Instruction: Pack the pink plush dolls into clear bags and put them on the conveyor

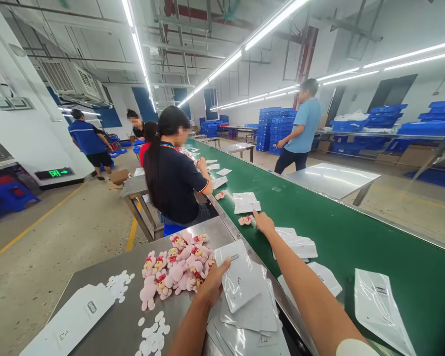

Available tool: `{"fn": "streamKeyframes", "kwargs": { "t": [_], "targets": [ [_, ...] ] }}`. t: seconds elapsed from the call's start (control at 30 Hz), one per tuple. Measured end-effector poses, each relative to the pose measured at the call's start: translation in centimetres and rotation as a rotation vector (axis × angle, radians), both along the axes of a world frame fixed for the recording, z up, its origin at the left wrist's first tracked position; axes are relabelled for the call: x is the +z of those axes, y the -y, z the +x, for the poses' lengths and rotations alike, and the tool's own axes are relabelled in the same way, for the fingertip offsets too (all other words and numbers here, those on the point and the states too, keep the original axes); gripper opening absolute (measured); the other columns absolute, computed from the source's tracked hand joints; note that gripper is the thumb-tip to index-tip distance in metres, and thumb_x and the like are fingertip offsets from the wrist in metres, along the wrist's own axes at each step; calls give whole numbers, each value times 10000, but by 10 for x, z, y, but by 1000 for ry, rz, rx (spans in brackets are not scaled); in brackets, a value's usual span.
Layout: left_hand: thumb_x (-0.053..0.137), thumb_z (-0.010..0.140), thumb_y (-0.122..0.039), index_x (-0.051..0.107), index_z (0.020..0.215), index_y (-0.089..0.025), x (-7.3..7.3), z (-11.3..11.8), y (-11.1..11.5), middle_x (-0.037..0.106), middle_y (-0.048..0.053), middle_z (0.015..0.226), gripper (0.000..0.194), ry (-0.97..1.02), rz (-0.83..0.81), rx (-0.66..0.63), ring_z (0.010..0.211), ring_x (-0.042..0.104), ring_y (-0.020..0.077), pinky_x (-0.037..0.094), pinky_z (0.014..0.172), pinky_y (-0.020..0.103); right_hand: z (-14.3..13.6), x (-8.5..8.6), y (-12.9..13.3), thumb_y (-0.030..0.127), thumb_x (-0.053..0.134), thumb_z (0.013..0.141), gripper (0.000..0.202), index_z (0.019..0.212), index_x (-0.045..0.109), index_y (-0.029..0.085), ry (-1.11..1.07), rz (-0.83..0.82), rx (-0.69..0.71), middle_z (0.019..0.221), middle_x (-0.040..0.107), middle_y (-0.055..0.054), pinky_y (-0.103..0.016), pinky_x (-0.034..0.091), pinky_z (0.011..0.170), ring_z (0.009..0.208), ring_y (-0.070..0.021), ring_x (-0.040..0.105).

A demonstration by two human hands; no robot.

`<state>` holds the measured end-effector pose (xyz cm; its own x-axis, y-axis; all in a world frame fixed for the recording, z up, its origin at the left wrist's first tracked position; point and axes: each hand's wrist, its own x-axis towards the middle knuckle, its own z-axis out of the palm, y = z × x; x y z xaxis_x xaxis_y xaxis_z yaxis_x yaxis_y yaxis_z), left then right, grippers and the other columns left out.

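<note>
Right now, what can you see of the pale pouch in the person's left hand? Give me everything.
The pale pouch is flat and whitish-grey, with glossy film that looks like plastic. It has a dark printed label near its far edge and a small triangular mark below. The left hand grips its left edge, thumb on the face. It overlaps a fanned stack of similar pouches, beside the pink toys. Whether it holds anything cannot be told.

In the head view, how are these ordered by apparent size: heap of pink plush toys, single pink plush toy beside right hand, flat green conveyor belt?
1. Green conveyor belt
2. Heap of pink plush toys
3. Single toy beside right hand
</note>
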<state>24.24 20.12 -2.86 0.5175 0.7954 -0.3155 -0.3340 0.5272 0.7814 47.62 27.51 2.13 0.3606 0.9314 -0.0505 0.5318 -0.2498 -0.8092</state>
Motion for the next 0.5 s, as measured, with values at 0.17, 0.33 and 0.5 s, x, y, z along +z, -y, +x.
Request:
{"fn": "streamKeyframes", "kwargs": {
  "t": [0.17,0.33,0.5],
  "targets": [
    [697,701,-386,630,970,-109,3,3,4,705,105,858,393,2,163,30,747,654,215,498,697,317,-6,-1,-11,300,506,808,205,647,496,174,-3,60,3,524,548,-6,-251,399,553,514,-134,515],
    [740,640,-360,648,841,-109,10,10,9,671,40,708,335,-45,325,27,619,598,160,446,609,261,-34,28,29,427,505,811,223,773,521,207,-71,251,141,657,574,24,-231,426,595,617,-120,532],
    [731,629,-351,646,816,-132,21,12,21,645,10,724,300,-265,527,27,668,552,151,408,618,233,-50,61,101,501,505,805,311,779,540,193,-235,406,362,626,537,22,-226,402,522,559,-109,479]
  ]
}}
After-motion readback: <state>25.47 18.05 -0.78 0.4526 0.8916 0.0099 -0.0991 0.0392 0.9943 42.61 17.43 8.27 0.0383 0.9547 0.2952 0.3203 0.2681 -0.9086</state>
